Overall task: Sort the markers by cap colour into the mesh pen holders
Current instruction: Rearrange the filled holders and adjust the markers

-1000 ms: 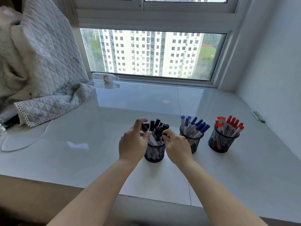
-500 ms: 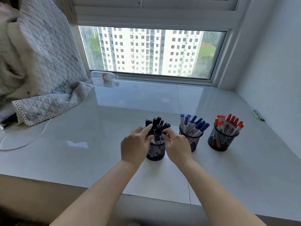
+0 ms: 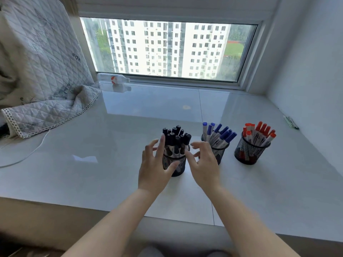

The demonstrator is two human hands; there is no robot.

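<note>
Now both hands (image 3: 155,167) (image 3: 204,164) open by black-cap holder (image 3: 175,164).

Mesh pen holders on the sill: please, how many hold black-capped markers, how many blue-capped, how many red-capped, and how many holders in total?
Holder with black caps: 1
Holder with blue caps: 1
Holder with red caps: 1
Total: 3 holders

Single head-worn view, forward and down over windowsill (image 3: 111,145), seemingly close above.
</note>
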